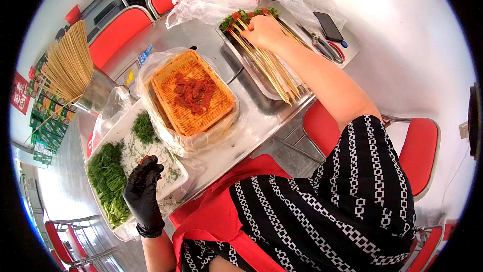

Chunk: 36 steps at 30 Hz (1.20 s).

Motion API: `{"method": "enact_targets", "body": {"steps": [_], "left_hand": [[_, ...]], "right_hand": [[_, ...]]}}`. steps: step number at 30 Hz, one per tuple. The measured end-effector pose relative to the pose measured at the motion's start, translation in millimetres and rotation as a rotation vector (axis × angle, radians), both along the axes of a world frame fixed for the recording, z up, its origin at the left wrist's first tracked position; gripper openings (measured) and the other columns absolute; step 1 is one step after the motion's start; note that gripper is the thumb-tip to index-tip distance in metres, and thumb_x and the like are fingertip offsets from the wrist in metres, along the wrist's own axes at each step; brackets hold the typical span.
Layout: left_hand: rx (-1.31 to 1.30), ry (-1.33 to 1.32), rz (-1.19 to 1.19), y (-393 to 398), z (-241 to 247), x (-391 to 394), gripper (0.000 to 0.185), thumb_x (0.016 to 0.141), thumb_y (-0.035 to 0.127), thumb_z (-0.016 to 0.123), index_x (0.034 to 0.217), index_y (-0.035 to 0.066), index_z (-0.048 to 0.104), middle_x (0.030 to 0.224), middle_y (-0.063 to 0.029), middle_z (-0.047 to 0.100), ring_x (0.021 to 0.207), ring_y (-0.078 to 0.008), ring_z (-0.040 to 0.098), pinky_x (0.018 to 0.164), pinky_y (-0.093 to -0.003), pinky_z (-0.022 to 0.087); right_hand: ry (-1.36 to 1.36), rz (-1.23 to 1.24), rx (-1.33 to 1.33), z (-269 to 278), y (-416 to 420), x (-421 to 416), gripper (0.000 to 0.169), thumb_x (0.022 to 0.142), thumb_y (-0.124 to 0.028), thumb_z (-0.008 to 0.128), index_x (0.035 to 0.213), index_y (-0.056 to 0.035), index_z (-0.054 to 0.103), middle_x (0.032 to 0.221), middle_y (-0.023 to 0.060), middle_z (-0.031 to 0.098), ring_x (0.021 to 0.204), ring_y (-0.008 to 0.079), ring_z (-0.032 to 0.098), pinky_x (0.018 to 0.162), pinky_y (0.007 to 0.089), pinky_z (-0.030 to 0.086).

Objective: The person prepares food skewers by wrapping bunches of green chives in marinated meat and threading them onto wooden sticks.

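My bare right hand point(263, 33) is over the metal tray point(268, 91), its fingers closed around a bamboo skewer among several others. These skewers point(260, 62) lie side by side, their far ends loaded with green herbs and red meat point(237, 17). My left hand point(144, 192), in a black glove smeared with red, hovers above the white tray point(180, 177) with its fingers curled together; nothing is plainly held in it. Dill point(107, 181) is piled along that tray's left side, with a smaller tuft point(144, 126) farther back. Between the trays, an orange-stained plastic basket point(166, 83) holds red marinated meat slices point(194, 92).
A metal container point(97, 92) of bare bamboo skewers point(69, 64) stands at the left. Scissors point(320, 43) and a phone point(327, 26) lie beyond the metal tray. Clear plastic bags point(202, 2) sit at the back of the steel table point(222, 140). Red chairs point(120, 38) surround it.
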<state>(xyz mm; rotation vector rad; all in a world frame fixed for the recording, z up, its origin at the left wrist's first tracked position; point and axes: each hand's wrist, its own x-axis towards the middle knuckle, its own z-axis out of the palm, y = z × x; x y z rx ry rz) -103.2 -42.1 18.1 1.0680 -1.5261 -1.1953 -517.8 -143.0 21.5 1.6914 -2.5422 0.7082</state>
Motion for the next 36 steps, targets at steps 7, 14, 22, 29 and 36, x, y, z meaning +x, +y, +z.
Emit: {"method": "enact_targets", "body": {"steps": [7, 14, 22, 29, 36], "left_hand": [[-0.003, -0.011, -0.013, -1.2, 1.0, 1.4, 0.026, 0.081, 0.003, 0.053, 0.106, -0.004, 0.055, 0.098, -0.0116, 0.061, 0.083, -0.0178, 0.06, 0.072, -0.027, 0.046], [0.038, -0.013, -0.031, -3.9, 1.5, -2.0, 0.025, 0.081, 0.002, 0.053, 0.105, -0.003, 0.056, 0.099, -0.0119, 0.061, 0.084, -0.0179, 0.06, 0.072, -0.0267, 0.046], [0.049, -0.011, -0.013, -4.0, -2.7, 2.7, 0.025, 0.081, 0.003, 0.054, 0.105, -0.003, 0.057, 0.099, -0.0112, 0.062, 0.083, -0.0174, 0.06, 0.071, -0.0265, 0.046], [0.07, -0.022, -0.015, -4.8, -3.9, 0.0, 0.026, 0.082, 0.004, 0.054, 0.107, -0.003, 0.056, 0.097, -0.0111, 0.062, 0.083, -0.0173, 0.06, 0.071, -0.0267, 0.046], [0.017, -0.074, -0.035, -3.2, 0.7, -2.0, 0.024, 0.082, 0.003, 0.053, 0.105, -0.004, 0.056, 0.099, -0.0112, 0.062, 0.082, -0.0171, 0.06, 0.071, -0.0268, 0.046]], "right_hand": [[0.164, -0.128, -0.117, 10.8, 22.3, -10.5, 0.076, 0.072, -0.058, 0.054, 0.107, 0.0092, 0.049, 0.114, 0.0248, 0.047, 0.108, 0.036, 0.044, 0.089, 0.0395, 0.038], [0.086, -0.282, 0.099, -9.0, 17.7, -7.2, 0.096, 0.073, -0.066, 0.045, 0.128, 0.0102, 0.024, 0.13, 0.0267, 0.029, 0.122, 0.0366, 0.027, 0.098, 0.0497, 0.023], [0.011, -0.302, 0.105, -18.1, 14.1, -4.2, 0.092, 0.075, -0.062, 0.044, 0.13, 0.0089, 0.02, 0.134, 0.0248, 0.025, 0.125, 0.037, 0.024, 0.098, 0.0526, 0.022], [0.028, -0.313, 0.069, -26.2, 13.6, -5.2, 0.093, 0.075, -0.062, 0.045, 0.129, 0.0095, 0.021, 0.132, 0.0247, 0.027, 0.123, 0.0375, 0.026, 0.096, 0.0566, 0.022], [0.027, -0.317, 0.09, -26.4, 11.3, -7.5, 0.092, 0.075, -0.062, 0.045, 0.129, 0.0091, 0.022, 0.132, 0.0244, 0.028, 0.122, 0.0366, 0.028, 0.095, 0.0562, 0.023]]}}
